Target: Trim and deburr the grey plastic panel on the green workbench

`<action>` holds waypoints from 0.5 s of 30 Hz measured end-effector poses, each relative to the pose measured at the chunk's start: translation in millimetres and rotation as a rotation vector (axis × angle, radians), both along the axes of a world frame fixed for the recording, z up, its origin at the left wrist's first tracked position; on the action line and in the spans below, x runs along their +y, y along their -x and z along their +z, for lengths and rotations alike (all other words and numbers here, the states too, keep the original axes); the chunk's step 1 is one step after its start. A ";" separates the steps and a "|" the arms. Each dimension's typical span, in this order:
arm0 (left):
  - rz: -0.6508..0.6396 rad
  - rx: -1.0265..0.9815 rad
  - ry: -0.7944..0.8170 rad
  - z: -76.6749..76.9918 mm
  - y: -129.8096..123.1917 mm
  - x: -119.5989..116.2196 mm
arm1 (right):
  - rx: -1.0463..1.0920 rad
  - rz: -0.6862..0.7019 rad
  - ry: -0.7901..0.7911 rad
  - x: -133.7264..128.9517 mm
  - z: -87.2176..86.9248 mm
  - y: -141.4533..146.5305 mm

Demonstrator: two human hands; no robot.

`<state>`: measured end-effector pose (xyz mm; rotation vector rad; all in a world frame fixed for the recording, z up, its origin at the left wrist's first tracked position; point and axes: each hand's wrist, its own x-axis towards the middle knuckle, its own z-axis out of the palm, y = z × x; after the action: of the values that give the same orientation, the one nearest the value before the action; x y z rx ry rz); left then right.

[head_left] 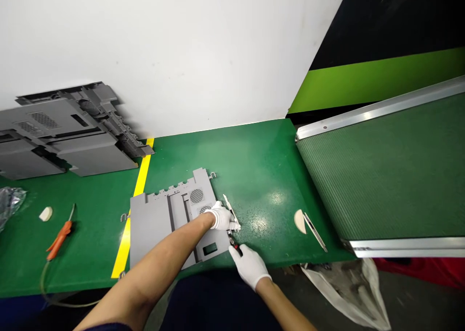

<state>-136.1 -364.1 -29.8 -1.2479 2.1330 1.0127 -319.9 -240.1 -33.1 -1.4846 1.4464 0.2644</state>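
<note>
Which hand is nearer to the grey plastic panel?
The left hand is nearer: it lies over the grey plastic panel. The right hand is off the panel, beside its lower right corner.

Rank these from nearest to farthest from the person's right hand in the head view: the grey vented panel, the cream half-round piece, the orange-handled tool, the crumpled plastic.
From the right hand:
1. Grey vented panel: on the green bench, just left of the hand.
2. Cream half-round piece: on the bench, to the right.
3. Orange-handled tool: left, past the yellow line.
4. Crumpled plastic: at the far left edge.
</note>
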 end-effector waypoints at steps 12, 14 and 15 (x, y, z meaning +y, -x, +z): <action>0.040 0.037 -0.073 3.0 9.0 1.5 | 0.083 0.043 0.018 4.9 -12.7 -13.0; 0.080 0.059 -0.061 0.5 10.7 1.1 | 0.084 0.032 -0.006 2.7 -11.7 -14.8; 0.113 0.074 -0.040 -0.3 11.5 1.0 | 0.084 0.026 -0.012 1.3 -11.4 -15.5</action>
<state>-147.5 -363.1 -30.1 -1.3434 2.1066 1.1603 -304.4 -238.7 -44.4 -1.4994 1.4902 0.3548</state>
